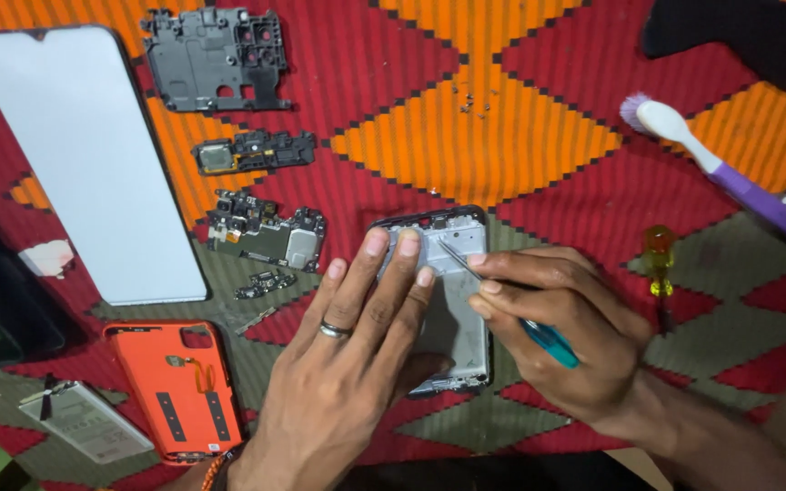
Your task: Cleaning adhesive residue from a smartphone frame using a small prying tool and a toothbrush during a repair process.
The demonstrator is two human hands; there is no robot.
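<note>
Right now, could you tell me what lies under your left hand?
The left hand presses on a grey phone frame lying on the patterned cloth. The frame's left side is hidden beneath the fingers.

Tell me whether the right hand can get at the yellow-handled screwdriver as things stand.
Probably yes: the yellow-handled screwdriver lies in the open on the cloth just beside the right hand, nothing between them, though that hand now holds a teal-handled tool.

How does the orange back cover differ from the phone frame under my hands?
The orange back cover lies untouched at lower left; the phone frame is pressed by the left hand while the right hand works a thin tool on it. The cover is bright orange; the frame is grey with a dark rim. Both lie flat, inner side up.
</note>
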